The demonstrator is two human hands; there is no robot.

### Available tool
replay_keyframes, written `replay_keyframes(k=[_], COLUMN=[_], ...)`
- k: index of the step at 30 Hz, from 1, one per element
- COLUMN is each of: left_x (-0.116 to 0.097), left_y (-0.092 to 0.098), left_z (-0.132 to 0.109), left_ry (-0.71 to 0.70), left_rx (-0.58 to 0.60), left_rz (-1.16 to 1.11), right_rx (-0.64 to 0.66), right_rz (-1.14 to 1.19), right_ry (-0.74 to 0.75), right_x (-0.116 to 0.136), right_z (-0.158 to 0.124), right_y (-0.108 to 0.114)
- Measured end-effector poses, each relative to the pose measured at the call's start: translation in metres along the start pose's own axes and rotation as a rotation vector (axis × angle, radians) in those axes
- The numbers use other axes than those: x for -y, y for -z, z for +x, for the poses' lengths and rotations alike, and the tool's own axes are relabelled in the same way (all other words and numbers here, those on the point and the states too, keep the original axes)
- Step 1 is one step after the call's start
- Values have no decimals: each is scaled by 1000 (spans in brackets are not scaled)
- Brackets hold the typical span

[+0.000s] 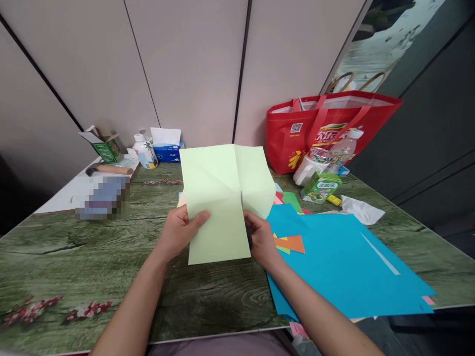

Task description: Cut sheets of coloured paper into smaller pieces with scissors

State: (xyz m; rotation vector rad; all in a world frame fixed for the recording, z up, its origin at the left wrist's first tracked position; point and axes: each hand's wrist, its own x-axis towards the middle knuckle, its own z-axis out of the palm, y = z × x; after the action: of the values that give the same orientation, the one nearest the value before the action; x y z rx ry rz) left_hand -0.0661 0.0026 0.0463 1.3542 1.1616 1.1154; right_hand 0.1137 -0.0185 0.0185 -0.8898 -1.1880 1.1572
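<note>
I hold a creased light green sheet of paper (pixel 218 198) upright over the green wood-patterned table (pixel 208 296). My left hand (pixel 181 232) pinches its lower left edge, thumb on the front. My right hand (pixel 261 240) is closed at the sheet's lower right edge around a dark tool that looks like scissors (pixel 249 238). A thin dark blade shows in a slit partway up the sheet. Most of the tool is hidden behind the paper and my fingers.
Large blue sheets (pixel 345 267) with orange and green scraps (pixel 293 243) lie to the right. Behind them stand a red tote bag (pixel 322 123), a plastic bottle (pixel 343 148), a white jar (pixel 309 168) and a green drink carton (pixel 322 186). A tissue box (pixel 166 148), small bottle (pixel 144 152) and wooden-handled tool (pixel 109 169) sit back left.
</note>
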Motion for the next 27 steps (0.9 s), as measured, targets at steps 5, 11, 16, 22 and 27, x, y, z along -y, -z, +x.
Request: replay_keyframes(k=[5,11,16,22,27], left_x=[1,-1,-1,-2,0], left_y=[-1,-1,-2,-3,-1], left_z=[0,0,0,-1,0], left_ry=[-2,-6,-6,46,91], left_rx=[-10,-2,-8,57,104], left_rz=[4,-18,-16,-78,-145], right_rx=[-10,-12,3,23,28], right_rz=[6,-10,13,21,-12], right_ry=[2,8,11,9,16], right_x=[-2,-2,-2,-2,-2], right_z=[0,0,1,3,3], right_y=[0,1,1,3,3])
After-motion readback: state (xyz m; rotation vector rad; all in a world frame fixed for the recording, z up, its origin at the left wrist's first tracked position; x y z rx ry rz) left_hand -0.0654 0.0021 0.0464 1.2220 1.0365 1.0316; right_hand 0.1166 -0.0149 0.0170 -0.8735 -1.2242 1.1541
